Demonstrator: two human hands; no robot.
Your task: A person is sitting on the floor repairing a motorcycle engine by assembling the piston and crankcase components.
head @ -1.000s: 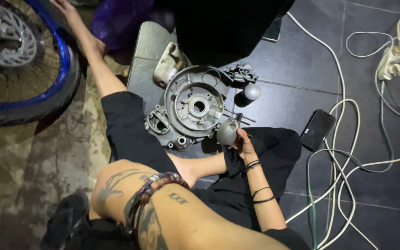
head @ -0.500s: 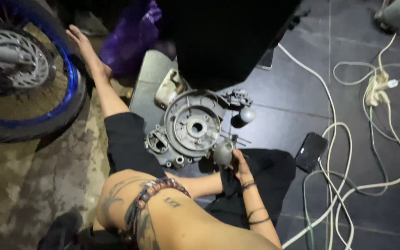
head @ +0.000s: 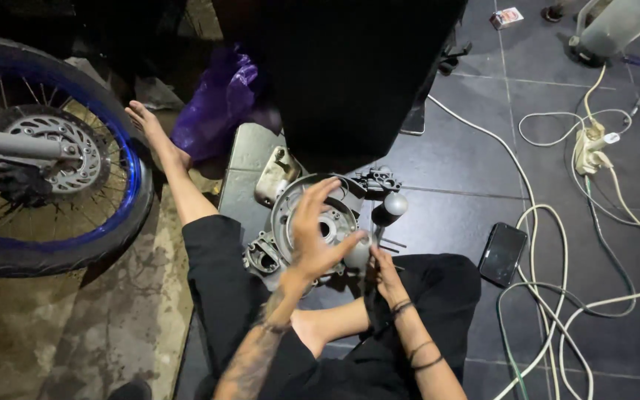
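Engine case half (head: pixel 312 222) lies on the floor between the seated person's legs, dead centre of frame, open face up. A round cavity with a bearing bore sits in the middle (contents hidden by the hand).

Left hand (head: pixel 318 237) hovers over the case, fingers spread wide, thumb tip toward a small grey round part (head: pixel 357 254) at the case's 4 o'clock edge; contact unclear. Right hand (head: pixel 384 268) is just beside that part, fingers curled; can't tell if it's pinching anything, the view is blurred.

Black-knobbed tool (head: pixel 390 210) stands at the case's 2 o'clock. Purple plastic bag (head: pixel 220 104) at 11 o'clock, contents not visible. Motorcycle wheel (head: pixel 46 170) at 9 o'clock. Phone (head: pixel 503 253) at 3 o'clock, white cables (head: pixel 557 296) beyond.
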